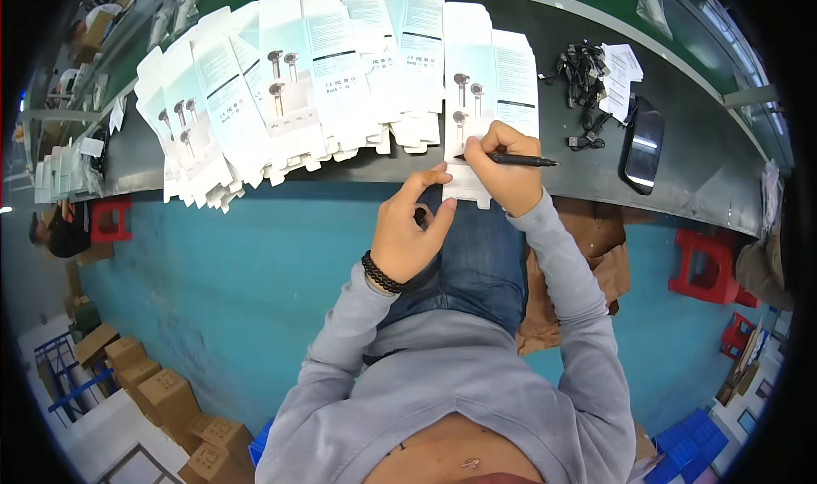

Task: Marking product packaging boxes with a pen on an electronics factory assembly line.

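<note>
My right hand point(508, 165) grips a black marker pen point(529, 160), its tip resting on the lower part of a flat, unfolded white and pale-blue carton point(469, 46) printed with earphones. My left hand point(408, 224) is at the left edge of that carton's bottom flap, with index finger and thumb touching it. Its other fingers are curled around a small black cap-like piece point(419, 217), mostly hidden. To the left, a wide fanned-out spread of similar flat cartons point(285, 67) covers the dark table point(557, 180). Another flat carton point(516, 76) lies partly under the one being marked.
Right of the cartons lie bundled black cables point(582, 76), white paper slips point(617, 82) and a black phone point(642, 148). Brown paper point(553, 301) is beside my legs. Red stools point(705, 267) stand on the blue floor; cardboard boxes point(166, 399) are stacked at lower left. Another person point(64, 231) is at far left.
</note>
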`<state>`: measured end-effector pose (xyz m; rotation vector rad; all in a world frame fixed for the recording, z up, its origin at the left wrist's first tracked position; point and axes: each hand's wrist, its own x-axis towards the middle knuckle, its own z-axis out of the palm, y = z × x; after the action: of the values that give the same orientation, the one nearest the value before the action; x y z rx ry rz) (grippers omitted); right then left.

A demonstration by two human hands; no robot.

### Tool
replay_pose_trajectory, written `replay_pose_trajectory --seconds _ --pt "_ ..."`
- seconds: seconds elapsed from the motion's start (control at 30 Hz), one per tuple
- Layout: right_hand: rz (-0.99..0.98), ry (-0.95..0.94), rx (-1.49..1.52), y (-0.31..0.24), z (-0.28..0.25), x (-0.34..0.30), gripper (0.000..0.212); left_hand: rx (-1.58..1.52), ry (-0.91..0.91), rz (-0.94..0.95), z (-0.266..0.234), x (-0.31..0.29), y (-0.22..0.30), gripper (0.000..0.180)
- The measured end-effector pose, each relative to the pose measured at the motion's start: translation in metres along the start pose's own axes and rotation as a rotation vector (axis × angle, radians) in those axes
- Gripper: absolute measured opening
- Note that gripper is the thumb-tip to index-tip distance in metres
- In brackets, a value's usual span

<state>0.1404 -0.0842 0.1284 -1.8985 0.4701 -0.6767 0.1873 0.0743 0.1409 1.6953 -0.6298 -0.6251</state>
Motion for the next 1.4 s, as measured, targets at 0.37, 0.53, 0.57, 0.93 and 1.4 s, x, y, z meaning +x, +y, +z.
replay_pose_trajectory --seconds 0.37,0.53,0.57,0.93,1.4 --pt "-0.068 -0.016 -0.094 -0.002 0.003 0.003 0.026 -0.116 -0.007 -0.042 -0.004 0.004 -0.006 0.022" --pt "-0.026 0.036 -0.047 -0.003 0.004 0.005 0.024 -0.058 0.074 -0.004 -0.009 0.006 -0.013 0.021" --pt "0.043 0.030 0.006 -0.005 0.003 0.003 0.025 -0.088 0.074 -0.037 -0.011 0.004 -0.017 0.023" --pt "0.314 0.137 0.565 -0.022 -0.020 -0.056 0.024 -0.323 -0.335 -0.195 -0.008 -0.017 -0.001 0.024" --pt "-0.034 0.157 0.564 -0.044 -0.050 -0.021 0.019 -0.219 0.490 0.301 -0.098 -0.006 0.069 0.028"
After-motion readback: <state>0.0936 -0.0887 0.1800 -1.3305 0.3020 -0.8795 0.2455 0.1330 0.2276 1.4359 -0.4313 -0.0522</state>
